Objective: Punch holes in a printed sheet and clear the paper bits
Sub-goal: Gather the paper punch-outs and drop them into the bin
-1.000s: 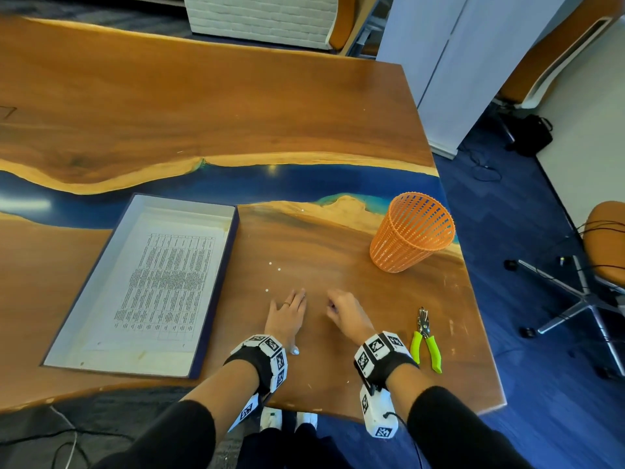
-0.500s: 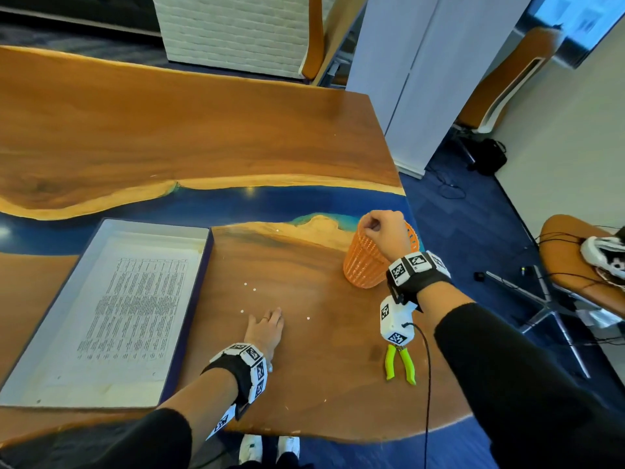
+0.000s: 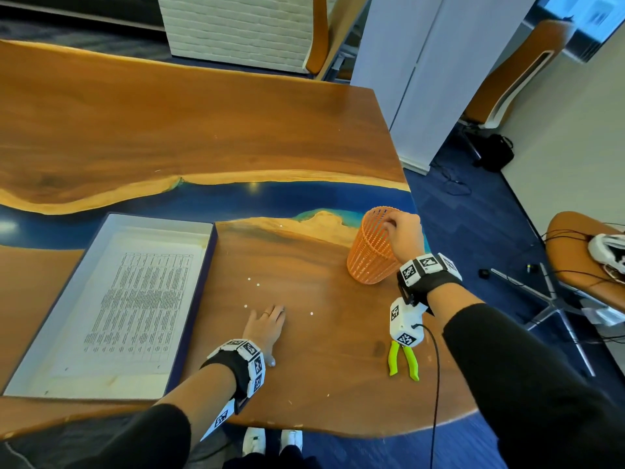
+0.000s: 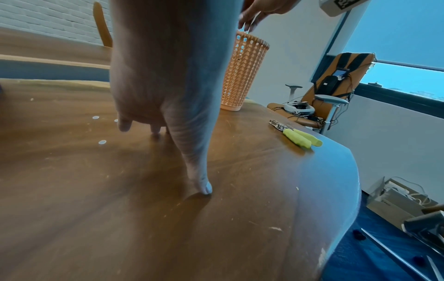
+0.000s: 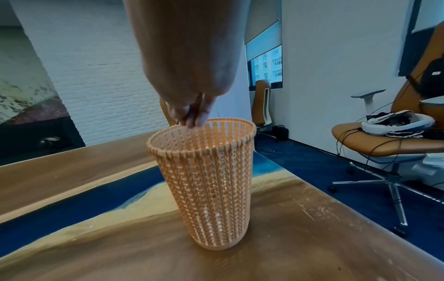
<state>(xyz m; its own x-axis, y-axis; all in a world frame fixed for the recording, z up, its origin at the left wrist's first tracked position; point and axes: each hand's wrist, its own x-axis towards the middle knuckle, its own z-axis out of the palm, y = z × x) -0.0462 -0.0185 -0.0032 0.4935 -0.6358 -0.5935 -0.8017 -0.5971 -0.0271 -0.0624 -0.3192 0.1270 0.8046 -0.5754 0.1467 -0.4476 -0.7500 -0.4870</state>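
Tray [image 3: 203, 299] left, basket [image 3: 372, 262] right, punch [image 3: 402, 362] before basket.

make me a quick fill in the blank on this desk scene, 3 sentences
1. The right hand hovers over the rim of the ____ mesh basket.
2. The printed sheet lies inside a shallow ____.
3. The punch pliers on the table have ____ handles.

Missing words: orange; tray; green

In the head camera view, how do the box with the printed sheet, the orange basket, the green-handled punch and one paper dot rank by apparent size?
Largest to smallest, as they appear:
1. box
2. orange basket
3. green-handled punch, partly hidden by the wrist camera
4. paper dot
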